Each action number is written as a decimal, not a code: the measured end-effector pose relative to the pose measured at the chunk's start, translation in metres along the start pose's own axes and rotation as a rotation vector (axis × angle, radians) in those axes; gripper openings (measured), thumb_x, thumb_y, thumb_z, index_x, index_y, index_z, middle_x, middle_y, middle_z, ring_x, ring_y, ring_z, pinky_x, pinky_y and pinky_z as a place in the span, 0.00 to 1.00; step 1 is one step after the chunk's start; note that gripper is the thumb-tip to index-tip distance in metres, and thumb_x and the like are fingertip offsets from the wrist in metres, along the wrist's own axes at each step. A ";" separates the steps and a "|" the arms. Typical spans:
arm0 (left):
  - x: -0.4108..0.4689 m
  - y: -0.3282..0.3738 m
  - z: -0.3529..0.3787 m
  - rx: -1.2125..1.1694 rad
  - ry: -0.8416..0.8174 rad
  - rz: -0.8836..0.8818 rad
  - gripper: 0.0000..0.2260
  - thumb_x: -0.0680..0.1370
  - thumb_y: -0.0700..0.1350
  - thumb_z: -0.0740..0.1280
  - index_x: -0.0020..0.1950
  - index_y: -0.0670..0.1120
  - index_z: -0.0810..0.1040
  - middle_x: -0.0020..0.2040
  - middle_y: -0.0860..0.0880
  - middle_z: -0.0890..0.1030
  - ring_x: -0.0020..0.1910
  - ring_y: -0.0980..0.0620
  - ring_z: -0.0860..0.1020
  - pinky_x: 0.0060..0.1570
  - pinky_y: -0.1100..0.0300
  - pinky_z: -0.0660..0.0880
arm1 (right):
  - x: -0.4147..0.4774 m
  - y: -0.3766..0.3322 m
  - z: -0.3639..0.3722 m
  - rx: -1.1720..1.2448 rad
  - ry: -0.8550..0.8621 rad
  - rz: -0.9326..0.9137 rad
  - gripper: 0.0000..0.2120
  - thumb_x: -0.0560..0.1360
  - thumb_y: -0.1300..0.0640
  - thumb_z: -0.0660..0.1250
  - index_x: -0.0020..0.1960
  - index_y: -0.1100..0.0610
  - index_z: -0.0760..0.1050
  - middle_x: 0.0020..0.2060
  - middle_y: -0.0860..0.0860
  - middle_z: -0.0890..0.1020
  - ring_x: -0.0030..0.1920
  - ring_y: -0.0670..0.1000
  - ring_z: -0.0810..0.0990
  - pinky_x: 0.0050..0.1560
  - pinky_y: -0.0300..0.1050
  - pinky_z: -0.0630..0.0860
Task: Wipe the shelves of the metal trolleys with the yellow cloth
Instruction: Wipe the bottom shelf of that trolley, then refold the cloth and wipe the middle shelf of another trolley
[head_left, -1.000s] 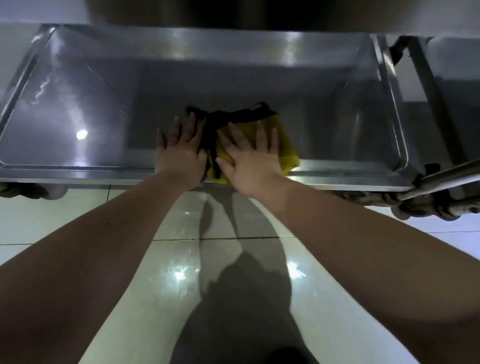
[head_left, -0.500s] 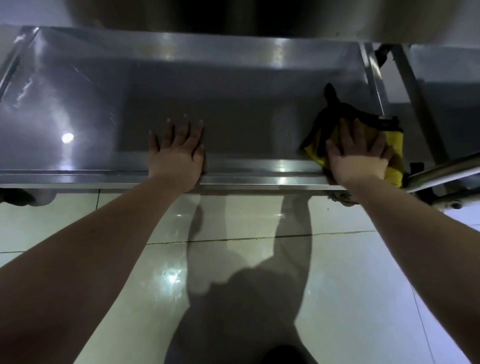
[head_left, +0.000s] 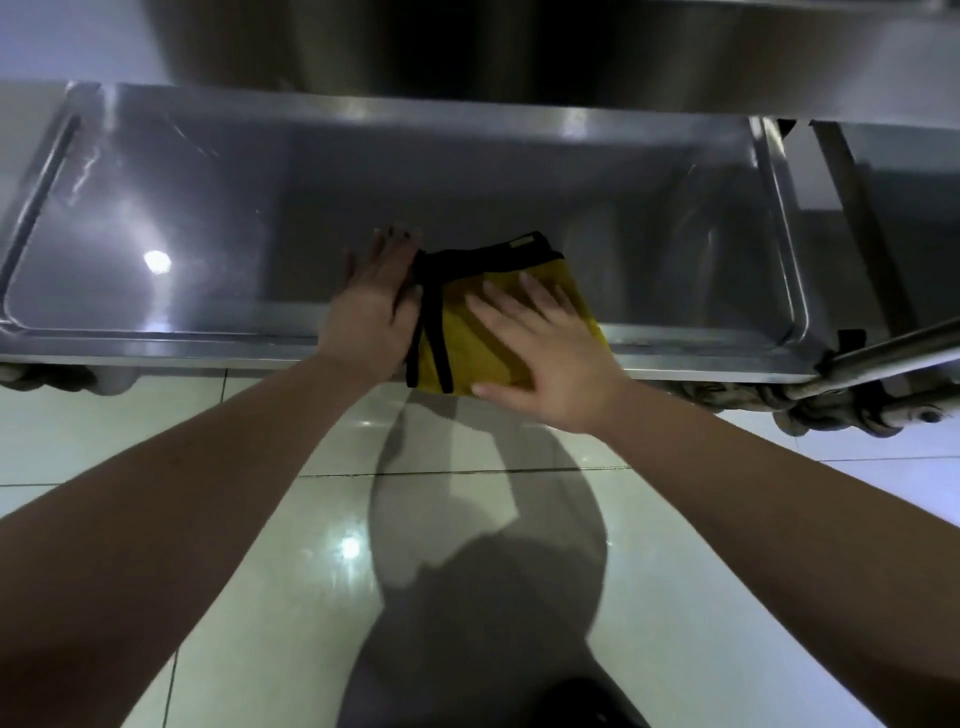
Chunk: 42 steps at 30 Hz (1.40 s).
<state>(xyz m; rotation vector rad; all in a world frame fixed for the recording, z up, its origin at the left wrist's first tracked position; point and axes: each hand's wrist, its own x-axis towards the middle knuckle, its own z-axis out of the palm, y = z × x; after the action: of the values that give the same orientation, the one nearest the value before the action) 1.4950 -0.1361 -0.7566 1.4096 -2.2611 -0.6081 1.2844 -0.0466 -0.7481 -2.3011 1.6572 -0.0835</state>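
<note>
From the head camera, looking down, a big shiny metal shelf (head_left: 208, 218) fills the top half. It is the low shelf of a trolley and it has a raised rim all round.

The yellow cloth (head_left: 462, 348) lies folded at the front edge of the shelf, near the middle. Its near end hangs a little over the front rim. It has a black border along its left and far sides.

The right hand (head_left: 550, 353) lies flat on top of the cloth. Its fingers are straight and spread apart, and they press down without curling round the cloth.

The left hand (head_left: 374, 306) lies flat on the bare shelf, just beside the left side of the cloth. Its fingers are straight and close together, and it holds nothing. Its thumb is by the black border, but I cannot tell if they touch.

Above the shelf is the dark underside of a higher shelf (head_left: 519, 47). To the right of the shelf stands a second trolley (head_left: 904, 208), with a metal bar (head_left: 893, 348) by the corner. Below the front edge are dirty wheels (head_left: 831, 415) and a pale tiled floor (head_left: 260, 519) with a dark shadow on it.
</note>
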 end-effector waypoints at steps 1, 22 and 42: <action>-0.005 0.004 -0.002 0.044 -0.030 0.105 0.22 0.81 0.47 0.58 0.75 0.44 0.67 0.76 0.41 0.65 0.77 0.42 0.58 0.76 0.45 0.48 | -0.011 0.012 -0.003 -0.099 -0.001 -0.078 0.41 0.73 0.32 0.60 0.80 0.46 0.48 0.79 0.48 0.54 0.78 0.59 0.47 0.76 0.59 0.42; -0.057 0.026 -0.094 0.227 -0.073 0.201 0.16 0.69 0.34 0.74 0.56 0.37 0.81 0.47 0.38 0.80 0.40 0.37 0.79 0.46 0.49 0.75 | 0.017 -0.060 -0.079 0.024 -0.063 -0.048 0.20 0.77 0.65 0.62 0.68 0.57 0.70 0.61 0.56 0.75 0.56 0.59 0.75 0.51 0.50 0.73; -0.182 0.230 -0.627 0.430 -0.085 -0.218 0.09 0.76 0.47 0.67 0.56 0.53 0.77 0.48 0.55 0.81 0.51 0.50 0.77 0.53 0.56 0.59 | -0.026 -0.388 -0.517 0.170 -0.197 -0.337 0.26 0.72 0.69 0.68 0.68 0.54 0.72 0.57 0.52 0.72 0.53 0.54 0.74 0.56 0.48 0.74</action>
<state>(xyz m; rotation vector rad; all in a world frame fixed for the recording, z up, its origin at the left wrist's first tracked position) 1.7453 0.0269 -0.1326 1.8832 -2.4216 -0.2537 1.5171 -0.0189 -0.1448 -2.3483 1.1149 -0.0654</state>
